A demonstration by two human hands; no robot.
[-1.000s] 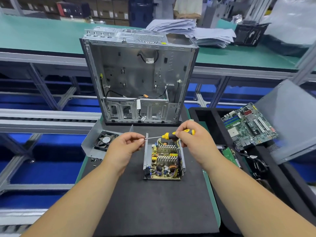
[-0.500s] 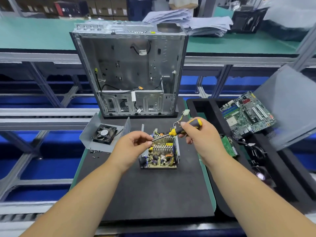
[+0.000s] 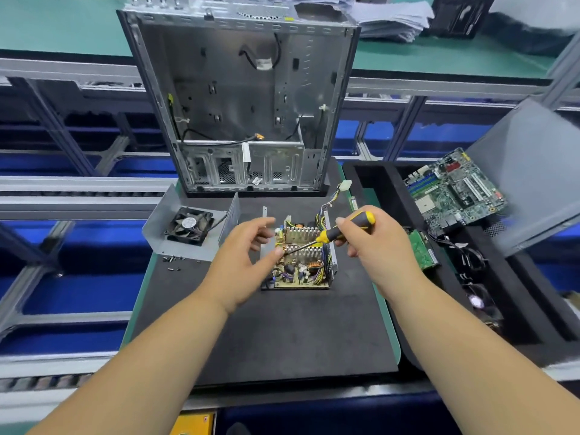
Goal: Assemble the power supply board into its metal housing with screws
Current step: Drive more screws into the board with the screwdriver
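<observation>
Where the left hand (image 3: 243,255) pinches — screwdriver (image 3: 332,235) tip hidden; right hand (image 3: 373,243) around its handle.

Bright, even overhead light fills the head view, with only soft, faint shadows under the hands on the black mat (image 3: 282,334). The bare metal computer case (image 3: 238,98) shows mild sheen without harsh glare. Wide-angle distortion bends straight rails near the edges. The frame's right side and top corners look smeared and blurred; the centre is fairly sharp.
</observation>
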